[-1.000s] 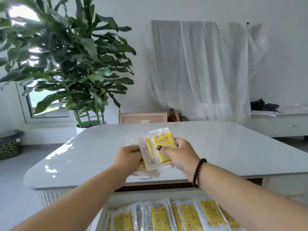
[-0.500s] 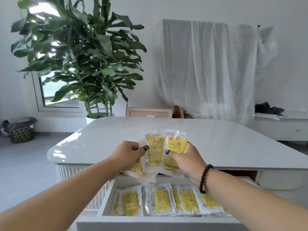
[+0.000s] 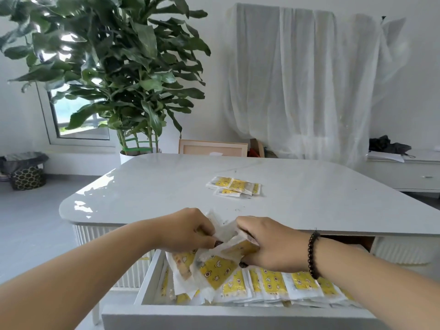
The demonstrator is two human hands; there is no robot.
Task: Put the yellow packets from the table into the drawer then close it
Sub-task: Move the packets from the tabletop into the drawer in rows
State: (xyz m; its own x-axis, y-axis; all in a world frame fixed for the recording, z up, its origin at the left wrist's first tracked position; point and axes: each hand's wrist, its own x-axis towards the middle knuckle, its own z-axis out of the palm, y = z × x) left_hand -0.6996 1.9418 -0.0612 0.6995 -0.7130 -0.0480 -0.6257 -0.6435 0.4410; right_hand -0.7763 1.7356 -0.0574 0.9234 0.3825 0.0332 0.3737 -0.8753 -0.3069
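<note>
The desk (image 3: pixel 309 198) is a large white slab with rounded corners. Its drawer (image 3: pixel 147 282) stands pulled out toward the person, below the near edge. Behind the desk stand a tall leafy plant (image 3: pixel 123 67), a white draped sheet (image 3: pixel 309 79) and a low white cabinet (image 3: pixel 404 172). All are well apart from the work area and block nothing.

A row of yellow packets (image 3: pixel 273 281) already lies in the drawer, overlapping edge on edge. A small pile of packets (image 3: pixel 234 185) remains on the desk top, near its middle and beyond the hands.

The held bundle (image 3: pixel 215 269) hangs over the left part of the drawer. The left hand (image 3: pixel 188 231) and the right hand (image 3: pixel 271 244) both pinch its upper edges, fingers curled into the clear wrap. Each grip is thus closed on the bundle.

Handling, as judged:
- The packets appear light and flat, sealed in thin, soft film that crumples under the fingers.
- The film is likely slippery, so a loose bundle may fan out or shed a packet.
- Take hold at the sealed margins, or across the flat faces of a stack.

Obstructions: the near desk edge overhangs the back of the drawer. The packets already stored limit free room. A packet standing proud of the drawer wall could catch on closing.
</note>
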